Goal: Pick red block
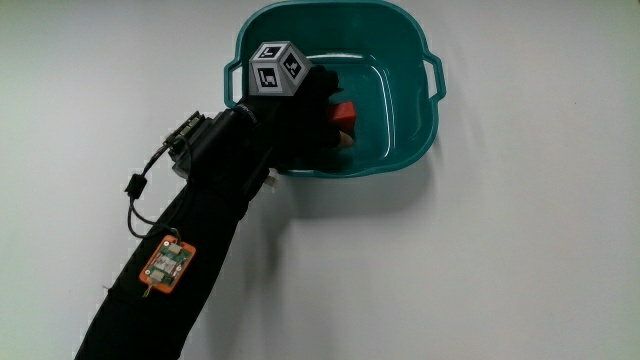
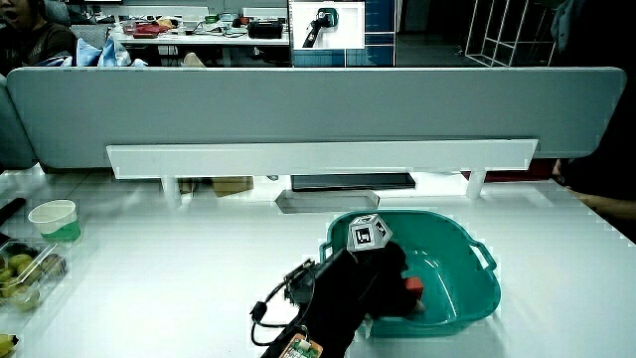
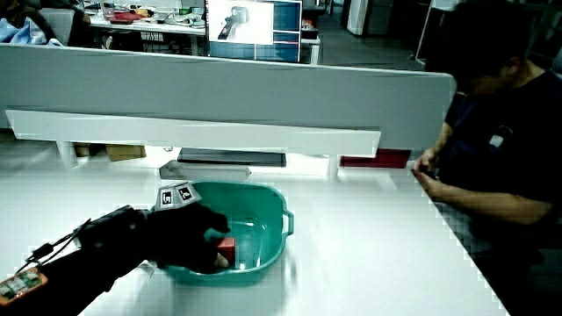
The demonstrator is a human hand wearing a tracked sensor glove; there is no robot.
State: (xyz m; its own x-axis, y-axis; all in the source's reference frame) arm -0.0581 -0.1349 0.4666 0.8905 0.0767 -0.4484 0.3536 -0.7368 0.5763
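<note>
A teal basin (image 1: 415,62) stands on the white table. Inside it lies the red block (image 1: 346,116), partly covered by the hand (image 1: 318,112). The gloved hand reaches into the basin over its near rim, and its curled fingers close around the block. The patterned cube (image 1: 276,69) sits on the back of the hand. In both side views the hand (image 2: 388,283) (image 3: 198,241) is down inside the basin (image 2: 477,288) (image 3: 272,233), with a bit of the red block (image 2: 412,288) (image 3: 226,249) showing at the fingers.
A paper cup (image 2: 55,219) and a clear box of small fruit (image 2: 25,268) stand near the table's edge, well away from the basin. A low grey partition (image 2: 318,109) runs along the table. Wires and a small orange board (image 1: 166,264) are on the forearm.
</note>
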